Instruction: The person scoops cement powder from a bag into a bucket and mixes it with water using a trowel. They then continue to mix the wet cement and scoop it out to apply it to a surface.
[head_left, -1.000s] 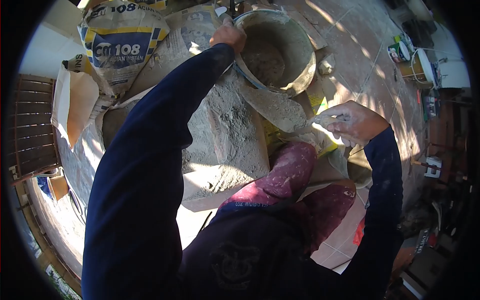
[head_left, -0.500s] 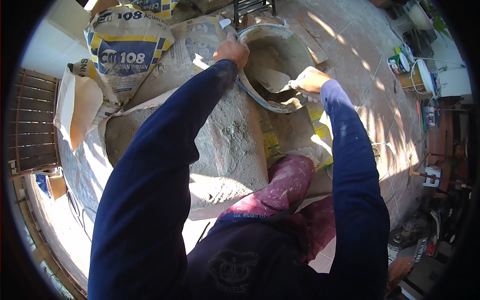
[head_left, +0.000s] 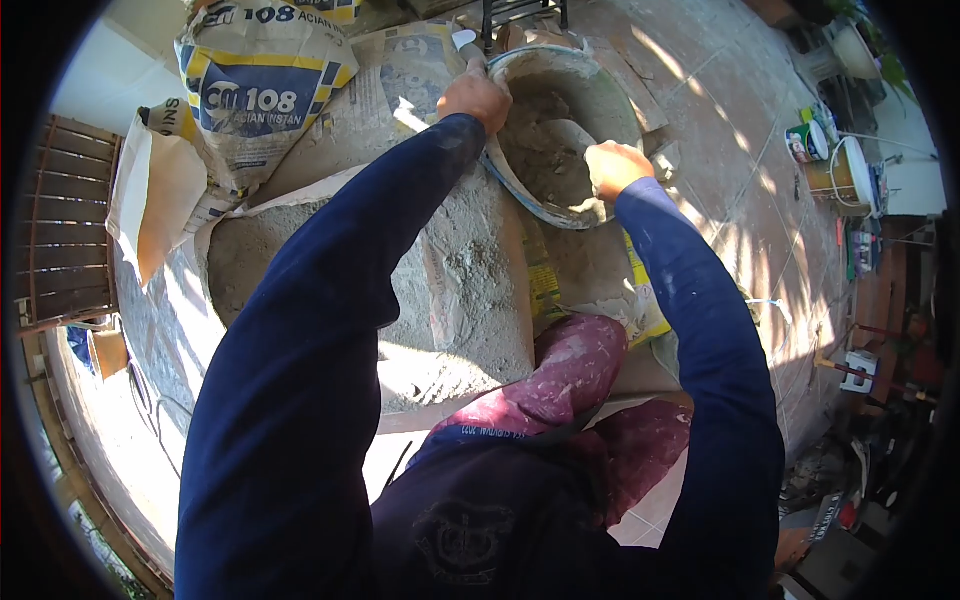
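A round bucket (head_left: 617,100) stands in front of me, its rim and inner wall crusted with grey. Wet grey mortar (head_left: 540,170) lies in its bottom. My left hand (head_left: 476,100) is closed on the bucket's left rim. A small white piece (head_left: 463,38) shows just beyond those fingers. Over the bucket's right side, my right hand (head_left: 617,170) is wrapped round a trowel, whose blade (head_left: 567,133) dips into the mortar. The trowel's handle is hidden inside my fist.
An opened paper sack of dry grey powder (head_left: 470,290) lies left of my knee. Behind it a printed sack (head_left: 262,105) stands upright, beside a torn open bag (head_left: 160,190). Yellow printed sacking (head_left: 640,285) lies below the bucket. Tubs (head_left: 835,170) stand at the far right.
My right hand has moved slightly left and down, and the trowel's blade has gone from lying across the bucket to dipping in the mortar. My left hand stays on the rim.
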